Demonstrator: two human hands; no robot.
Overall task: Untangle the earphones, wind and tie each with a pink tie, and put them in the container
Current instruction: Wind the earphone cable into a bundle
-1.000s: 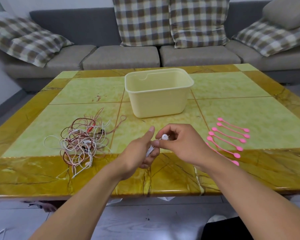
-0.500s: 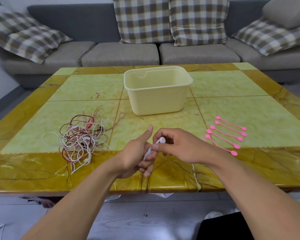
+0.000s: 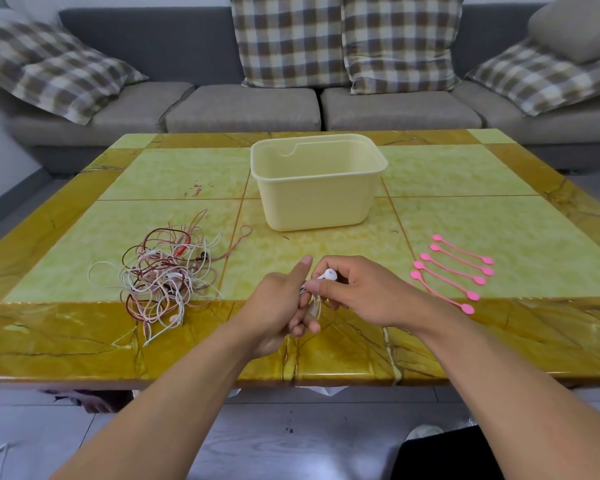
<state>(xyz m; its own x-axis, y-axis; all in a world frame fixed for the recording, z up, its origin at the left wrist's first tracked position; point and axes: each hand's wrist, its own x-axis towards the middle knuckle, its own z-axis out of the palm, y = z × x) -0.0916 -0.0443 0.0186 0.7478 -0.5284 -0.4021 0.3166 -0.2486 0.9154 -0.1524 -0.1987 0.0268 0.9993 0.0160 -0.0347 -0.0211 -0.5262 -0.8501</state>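
Both hands meet above the table's (image 3: 84, 344) near edge. Left hand (image 3: 279, 303) curls round a white earphone's (image 3: 328, 274) wound cord, right hand (image 3: 357, 289) pinches its bud. Tangled earphones (image 3: 167, 275) lie near-left, pink ties (image 3: 452, 271) near-right — container (image 3: 317, 199) mid-table.

my only view is the head camera, wide-angle, looking forward and down over the table (image 3: 84, 341). hands (image 3: 281, 299) sit close at centre, tub (image 3: 317, 199) toward 12 o'clock, sofa (image 3: 243, 109) far beyond. no second view overlaps it.
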